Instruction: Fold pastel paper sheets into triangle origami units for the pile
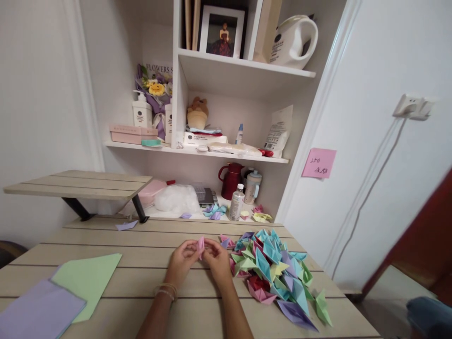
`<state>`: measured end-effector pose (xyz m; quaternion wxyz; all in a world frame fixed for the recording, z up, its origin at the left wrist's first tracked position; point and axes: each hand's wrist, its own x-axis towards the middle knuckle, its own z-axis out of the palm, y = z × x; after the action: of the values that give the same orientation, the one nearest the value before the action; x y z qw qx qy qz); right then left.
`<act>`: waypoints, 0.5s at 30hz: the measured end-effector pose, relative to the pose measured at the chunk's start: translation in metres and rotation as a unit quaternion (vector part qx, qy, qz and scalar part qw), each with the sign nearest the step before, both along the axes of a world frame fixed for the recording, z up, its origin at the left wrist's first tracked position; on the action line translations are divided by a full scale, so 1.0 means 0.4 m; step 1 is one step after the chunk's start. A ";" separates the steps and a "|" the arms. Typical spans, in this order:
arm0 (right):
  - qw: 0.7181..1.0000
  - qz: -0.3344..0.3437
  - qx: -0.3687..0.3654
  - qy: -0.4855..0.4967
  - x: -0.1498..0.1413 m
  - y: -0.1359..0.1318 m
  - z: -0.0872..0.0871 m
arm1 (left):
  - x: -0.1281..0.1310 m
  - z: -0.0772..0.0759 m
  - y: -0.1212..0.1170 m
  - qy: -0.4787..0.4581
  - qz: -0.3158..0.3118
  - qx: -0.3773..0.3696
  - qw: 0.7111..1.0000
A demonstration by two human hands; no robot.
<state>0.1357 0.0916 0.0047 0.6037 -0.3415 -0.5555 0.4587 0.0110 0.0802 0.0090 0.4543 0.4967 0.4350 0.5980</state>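
Between my two hands, over the middle of the slatted table, is a small folded piece of pink paper [201, 247]. My left hand [184, 259] pinches it from the left, with a bracelet round the wrist. From the other side my right hand [216, 259] grips the same piece, fingers bent around its edge. Just right of my right hand lies a heap of folded paper boats [271, 263] in blue, green, pink, purple and yellow. Flat sheets of green paper [90, 278] and purple paper [38, 310] rest at the table's left front.
A small raised stand [81, 184] is at the back left of the table [141, 292]. Behind, the shelf holds a clear bottle [237, 203], a red jug [231, 181], a patterned cup [253, 187] and more folded paper [214, 211]. A pink note [319, 163] sticks to the wall.
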 end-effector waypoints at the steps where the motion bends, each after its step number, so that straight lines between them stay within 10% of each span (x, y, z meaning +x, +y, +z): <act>1: 1.000 -0.008 0.005 -0.008 0.000 -0.001 -0.001 | 0.000 -0.001 0.000 0.013 0.008 0.004 1.000; 15: 0.989 -0.085 0.056 -0.103 0.007 0.002 -0.010 | 0.019 0.020 -0.021 0.064 0.011 0.037 0.997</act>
<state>0.1384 0.0923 0.0006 0.5983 -0.3988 -0.6083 0.3362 0.0185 0.0720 0.0171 0.4003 0.5458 0.4466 0.5852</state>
